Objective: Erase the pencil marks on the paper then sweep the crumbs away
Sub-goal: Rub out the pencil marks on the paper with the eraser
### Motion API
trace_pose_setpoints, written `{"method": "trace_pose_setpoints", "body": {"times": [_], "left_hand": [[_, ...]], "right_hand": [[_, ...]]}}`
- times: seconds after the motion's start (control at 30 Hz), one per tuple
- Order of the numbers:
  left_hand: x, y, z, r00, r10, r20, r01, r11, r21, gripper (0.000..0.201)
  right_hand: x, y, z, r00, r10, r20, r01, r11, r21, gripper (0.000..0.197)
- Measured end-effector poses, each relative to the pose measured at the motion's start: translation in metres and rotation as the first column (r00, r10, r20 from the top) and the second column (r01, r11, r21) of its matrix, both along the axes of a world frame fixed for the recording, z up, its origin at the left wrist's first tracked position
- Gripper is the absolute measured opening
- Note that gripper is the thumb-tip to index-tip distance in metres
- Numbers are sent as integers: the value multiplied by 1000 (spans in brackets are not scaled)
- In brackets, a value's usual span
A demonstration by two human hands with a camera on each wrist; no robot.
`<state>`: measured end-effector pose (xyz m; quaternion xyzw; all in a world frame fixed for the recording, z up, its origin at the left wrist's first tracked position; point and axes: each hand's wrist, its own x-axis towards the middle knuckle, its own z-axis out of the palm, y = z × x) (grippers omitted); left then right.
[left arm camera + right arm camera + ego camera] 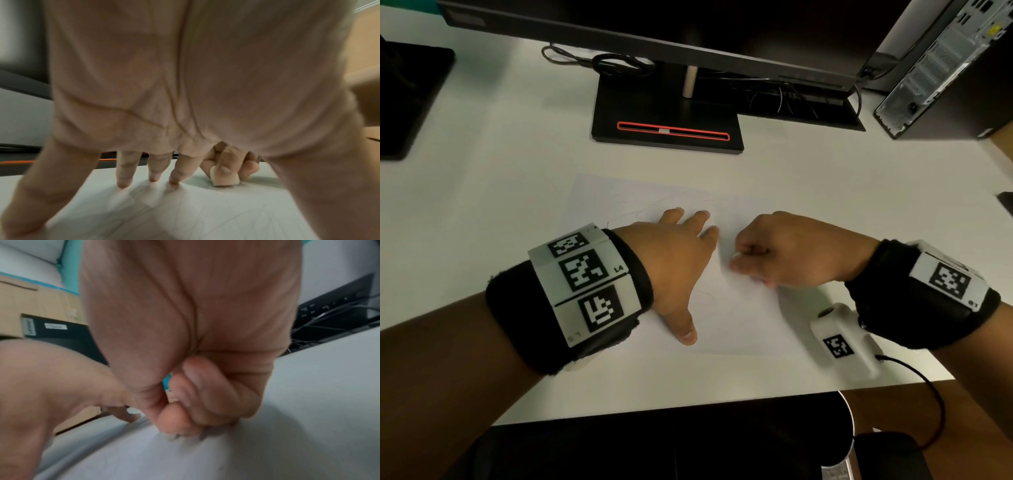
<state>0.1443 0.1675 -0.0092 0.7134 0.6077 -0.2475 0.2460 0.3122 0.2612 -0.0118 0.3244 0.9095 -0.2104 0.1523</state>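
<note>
A white sheet of paper (736, 318) with faint pencil lines lies on the white desk (500, 192). My left hand (681, 253) rests flat on the paper, fingers spread and straight, fingertips (123, 183) pressing down. Just to its right, my right hand (753, 263) is curled in a fist and pinches a small white eraser (216, 177) against the paper. In the right wrist view the right hand (180, 426) hides most of the eraser; its lower edge touches the paper (226, 459).
A black monitor stand (667, 116) with a red slot stands behind the paper, with cables (602, 65) behind it. A computer tower (941, 68) stands at the back right. Another dark base (410, 99) is at the far left. The desk's front edge (688, 407) is near my arms.
</note>
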Motion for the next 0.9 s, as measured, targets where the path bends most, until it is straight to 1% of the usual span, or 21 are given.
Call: {"method": "trace_pose_setpoints", "body": {"times": [0.07, 0.13, 0.2, 0.27, 0.3, 0.37, 0.43, 0.5, 0.57, 0.6, 0.67, 0.73, 0.8, 0.87, 0.9], "left_hand": [[0, 0, 1, 1000, -3, -3, 3, 1000, -5, 145], [0, -1, 1, 1000, -4, 0, 4, 1000, -4, 144], [0, -1, 1, 1000, -7, 1, 7, 1000, 7, 143], [0, -1, 1, 1000, -7, 4, 7, 1000, 13, 143], [0, -1, 1, 1000, -8, 3, 8, 1000, 14, 143], [0, 0, 0, 1000, -9, 3, 9, 1000, 9, 144], [-1, -1, 0, 1000, -6, 6, 6, 1000, 4, 144], [-1, -1, 0, 1000, -8, 7, 8, 1000, 8, 144], [-1, -1, 0, 1000, -6, 9, 6, 1000, 10, 143], [-1, -1, 0, 1000, -6, 8, 6, 1000, 11, 143], [-1, -1, 1, 1000, -7, 8, 7, 1000, 8, 143], [-1, -2, 1, 1000, -4, 10, 4, 1000, 7, 143], [-1, -2, 1, 1000, -3, 12, 3, 1000, 10, 143], [0, -2, 2, 1000, 2, 16, -2, 1000, 12, 142], [0, -1, 2, 1000, 3, 16, -4, 1000, 13, 142]], "right_hand": [[2, 10, 2, 997, -76, 1, 76, 997, 9, 37], [3, 16, 4, 989, -145, -30, 146, 989, 37, 36], [2, 9, 3, 995, -92, -27, 94, 994, 56, 37], [-2, -4, 1, 1000, -12, 0, 12, 1000, 21, 39], [-2, -4, 1, 1000, -15, 8, 15, 1000, 0, 39], [0, 6, 3, 994, -107, 12, 107, 994, 1, 38], [1, 11, 5, 983, -182, -22, 182, 983, 21, 38], [-1, 6, 2, 989, -146, -37, 147, 988, 39, 40], [-5, -3, 0, 996, -85, -3, 85, 996, 0, 40], [-5, -2, 1, 996, -88, 15, 89, 996, -25, 39], [-4, 9, 3, 984, -175, 23, 176, 984, -26, 37], [-3, 16, 5, 966, -258, -16, 258, 966, 2, 37], [-4, 11, 3, 973, -230, -37, 230, 973, 17, 39], [-7, 0, 1, 991, -134, -10, 134, 991, -2, 41], [-8, -2, 1, 993, -118, 6, 118, 993, -23, 40]]}}
